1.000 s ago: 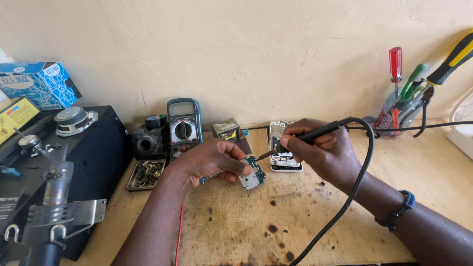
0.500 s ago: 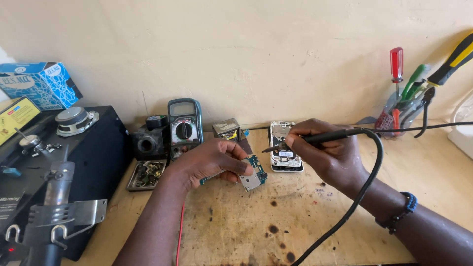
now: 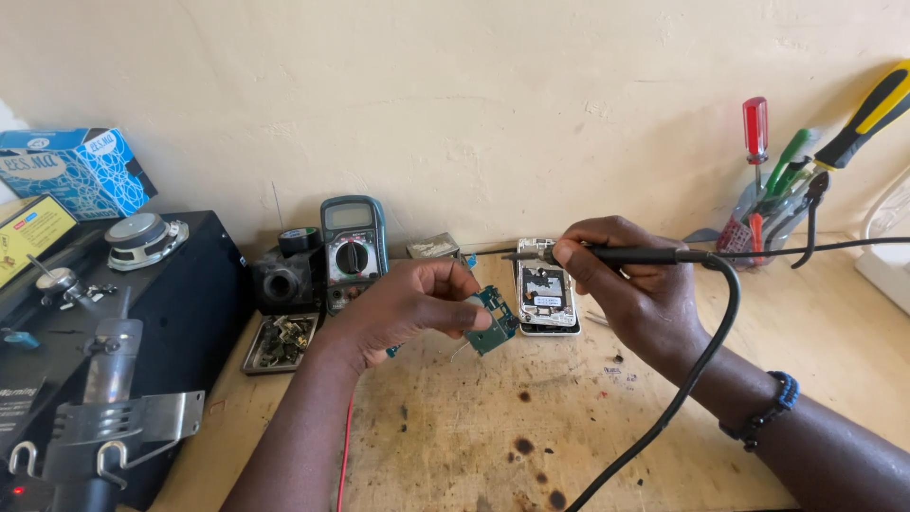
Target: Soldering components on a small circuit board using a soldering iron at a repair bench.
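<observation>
**A:** What is nearest the camera?

**B:** At the lower left of the frame, a metal stand sits on a black box. Beside it the scorched wooden bench fills the bottom centre, with dark burn spots on it. A black cable curves up from the bottom edge toward the right hand.

**A:** And the hands?

**B:** The left hand, in the middle of the frame, has its fingers closed narrowly on a small green circuit board, lifting it just above the bench. The right hand, right of centre, grips a black soldering iron like a pen, level, with its tip pointing left. The tip sits above the board, apart from it. A blue beaded bracelet circles that wrist.

**A:** What lies behind them?

**B:** An opened white phone lies flat between the hands, just behind the board. Left of it, a small tray of metal parts, then a multimeter leaning against the wall. At the far left, a blue box. At the upper right, a holder of screwdrivers stands against the cream wall.
</observation>
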